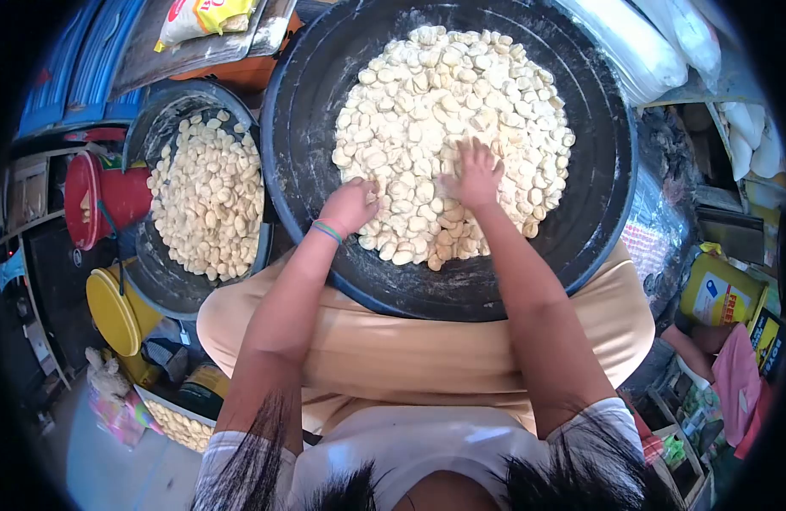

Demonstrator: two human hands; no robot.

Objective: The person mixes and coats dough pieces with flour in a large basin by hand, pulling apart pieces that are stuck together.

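A wide black tub rests on my lap, holding a heap of pale, flat, rounded pieces dusted with white powder. At the near left edge of the heap is my left hand, wearing thin coloured bands at the wrist. Its fingers curl in against the pieces, and whatever lies under them is hidden. My right hand lies palm down on the heap, right of the middle, fingers spread and touching the pieces. Powder shows more thickly around it.
To the left stands a smaller dark tub of similar pieces. Beside it are a red bucket and a yellow bucket. A yellow and white packet lies at the top left. White sacks and a yellow container are on the right.
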